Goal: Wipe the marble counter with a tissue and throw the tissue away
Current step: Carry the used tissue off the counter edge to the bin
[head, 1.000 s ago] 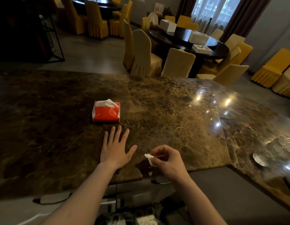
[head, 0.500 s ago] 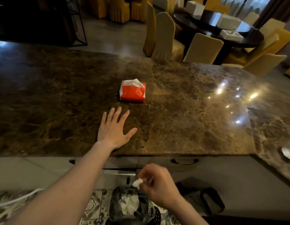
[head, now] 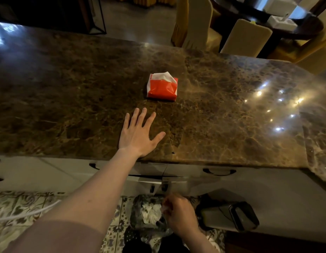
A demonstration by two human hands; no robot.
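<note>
The brown marble counter (head: pixel 67 92) fills the middle of the view. My left hand (head: pixel 138 134) lies flat on it near the front edge, fingers spread, holding nothing. Just beyond its fingertips sits a red and white tissue pack (head: pixel 162 87) with a tissue sticking out. Below the counter edge, my right hand (head: pixel 178 216) hovers over a dark lined trash bin (head: pixel 135 203) on the floor, fingers curled and blurred. Crumpled white tissues (head: pixel 150 212) lie inside the bin. Whether a tissue is still pinched in my right fingers is unclear.
Pale drawers with dark handles (head: pixel 218 172) run under the counter. A black device (head: pixel 244 216) lies right of the bin, and a white cable (head: pixel 21 214) crosses the patterned floor tiles at left. Covered chairs (head: pixel 246 35) and a round table stand beyond the counter.
My right hand left the counter with a small tissue and dropped down over the bin. The view tilted downward. My left hand stayed flat on the marble.
</note>
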